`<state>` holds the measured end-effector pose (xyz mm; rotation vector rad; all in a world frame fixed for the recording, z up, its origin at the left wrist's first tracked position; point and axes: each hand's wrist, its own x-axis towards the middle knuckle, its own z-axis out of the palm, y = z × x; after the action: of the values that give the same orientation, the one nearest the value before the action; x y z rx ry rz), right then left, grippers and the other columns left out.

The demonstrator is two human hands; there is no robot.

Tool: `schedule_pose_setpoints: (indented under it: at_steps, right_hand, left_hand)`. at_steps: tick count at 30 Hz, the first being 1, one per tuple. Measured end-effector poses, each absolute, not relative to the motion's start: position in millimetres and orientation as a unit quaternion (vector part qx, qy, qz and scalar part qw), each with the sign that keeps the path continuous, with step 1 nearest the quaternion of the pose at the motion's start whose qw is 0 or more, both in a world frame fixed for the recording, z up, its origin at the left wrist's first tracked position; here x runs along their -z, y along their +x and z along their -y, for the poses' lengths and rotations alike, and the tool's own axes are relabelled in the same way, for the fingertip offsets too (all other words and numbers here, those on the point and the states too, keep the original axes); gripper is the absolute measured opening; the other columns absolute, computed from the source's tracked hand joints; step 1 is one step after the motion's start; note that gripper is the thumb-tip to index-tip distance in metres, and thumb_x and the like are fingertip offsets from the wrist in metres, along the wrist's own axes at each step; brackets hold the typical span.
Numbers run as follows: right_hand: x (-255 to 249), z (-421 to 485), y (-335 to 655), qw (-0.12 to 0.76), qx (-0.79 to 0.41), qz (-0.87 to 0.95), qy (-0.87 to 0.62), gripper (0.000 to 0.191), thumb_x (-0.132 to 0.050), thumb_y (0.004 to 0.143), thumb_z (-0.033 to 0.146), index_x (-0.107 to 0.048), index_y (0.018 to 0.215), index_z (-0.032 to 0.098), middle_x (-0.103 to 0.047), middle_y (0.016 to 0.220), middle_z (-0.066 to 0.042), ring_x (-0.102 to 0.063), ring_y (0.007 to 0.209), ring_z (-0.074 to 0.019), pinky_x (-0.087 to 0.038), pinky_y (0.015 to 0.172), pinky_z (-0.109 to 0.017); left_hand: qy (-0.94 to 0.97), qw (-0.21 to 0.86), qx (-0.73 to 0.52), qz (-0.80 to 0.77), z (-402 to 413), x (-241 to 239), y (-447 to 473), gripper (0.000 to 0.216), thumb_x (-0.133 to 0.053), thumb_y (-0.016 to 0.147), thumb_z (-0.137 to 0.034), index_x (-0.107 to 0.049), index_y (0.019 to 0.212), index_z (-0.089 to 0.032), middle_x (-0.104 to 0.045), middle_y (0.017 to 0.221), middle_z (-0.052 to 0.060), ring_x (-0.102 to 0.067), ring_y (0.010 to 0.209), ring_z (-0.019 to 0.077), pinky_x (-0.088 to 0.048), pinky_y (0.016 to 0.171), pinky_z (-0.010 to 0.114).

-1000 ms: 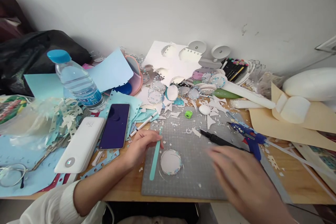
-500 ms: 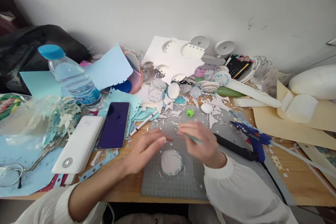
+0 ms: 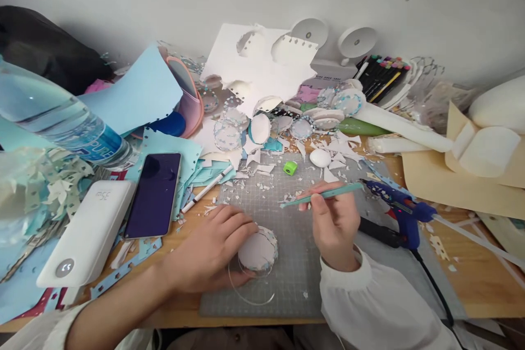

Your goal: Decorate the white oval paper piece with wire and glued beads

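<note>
My left hand [image 3: 219, 246] grips a small round white disc [image 3: 257, 251] by its left side, fingers over the rim and thumb near the bottom edge. Bits of blue and white trim the disc's rim, and a clear thin strand [image 3: 256, 303] curls out below it. In my right hand [image 3: 334, 219] are teal tweezers [image 3: 328, 193], pinched between thumb and fingers. Their tips point left, above the grey cutting mat [image 3: 295, 284] and apart from the disc. I cannot tell whether the tips hold anything.
A blue glue gun [image 3: 404, 210] lies right of my right hand. Paper scraps, a green sharpener-like piece [image 3: 290, 168] and a white oval [image 3: 320, 158] lie ahead. At left are a phone [image 3: 153, 194], a power bank [image 3: 88, 232] and a water bottle [image 3: 61, 115].
My left hand has come down onto the disc and taken hold of it. My right hand has moved right, and the tweezers now show in full. The whole view has shifted.
</note>
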<state>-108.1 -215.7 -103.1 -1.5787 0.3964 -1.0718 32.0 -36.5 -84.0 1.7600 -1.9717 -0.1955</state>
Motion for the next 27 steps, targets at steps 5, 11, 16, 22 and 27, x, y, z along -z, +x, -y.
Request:
schedule_pose_setpoints:
  at_steps: [5, 11, 16, 22, 27]
  right_hand:
    - [93, 207, -114, 0.605, 0.445, -0.117, -0.65, 0.002, -0.055, 0.094, 0.021, -0.057, 0.093, 0.021, -0.058, 0.077, -0.002, -0.058, 0.061, -0.0142, -0.048, 0.05, -0.028]
    - [86, 200, -118, 0.618, 0.423, -0.088, -0.656, 0.006, -0.053, 0.094, 0.016, -0.057, 0.095, 0.02, -0.059, 0.073, -0.003, -0.057, 0.061, -0.015, -0.047, 0.05, -0.028]
    - [84, 197, -117, 0.602, 0.411, -0.085, -0.68, 0.006, -0.052, 0.093, 0.015, -0.056, 0.094, 0.02, -0.06, 0.07, -0.003, -0.055, 0.06, -0.0153, -0.046, 0.05, -0.029]
    - [83, 196, -118, 0.556, 0.414, -0.078, -0.717, 0.004, -0.053, 0.094, 0.018, -0.055, 0.094, 0.021, -0.06, 0.069, -0.003, -0.056, 0.061, -0.0168, -0.046, 0.051, -0.03]
    - [84, 196, -119, 0.568, 0.419, -0.058, -0.706, 0.01, -0.053, 0.092, 0.012, -0.057, 0.096, 0.02, -0.061, 0.071, -0.004, -0.057, 0.062, -0.0169, -0.047, 0.053, -0.032]
  left_hand:
    - [0.6, 0.323, -0.011, 0.732, 32, 89, 33, 0.056, -0.073, 0.082, -0.029, -0.049, 0.128, -0.009, -0.07, 0.113, 0.018, -0.066, 0.103, 0.0262, -0.055, 0.091, 0.04]
    - [0.555, 0.355, -0.031, 0.751, 30, 92, 33, 0.069, -0.077, 0.079, -0.026, -0.044, 0.135, -0.003, -0.07, 0.116, 0.023, -0.066, 0.112, 0.0273, -0.057, 0.095, 0.04]
    - [0.548, 0.366, -0.034, 0.751, 31, 89, 34, 0.079, -0.077, 0.08, -0.026, -0.035, 0.144, -0.005, -0.071, 0.117, 0.023, -0.067, 0.112, 0.0268, -0.059, 0.092, 0.039]
    - [0.549, 0.377, -0.033, 0.745, 31, 88, 34, 0.071, -0.077, 0.08, -0.025, -0.042, 0.139, -0.007, -0.071, 0.117, 0.021, -0.068, 0.112, 0.0271, -0.059, 0.094, 0.04]
    - [0.534, 0.361, -0.071, 0.762, 31, 86, 34, 0.055, -0.079, 0.077, -0.025, -0.055, 0.12, -0.001, -0.073, 0.111, 0.025, -0.068, 0.113, 0.0274, -0.058, 0.097, 0.038]
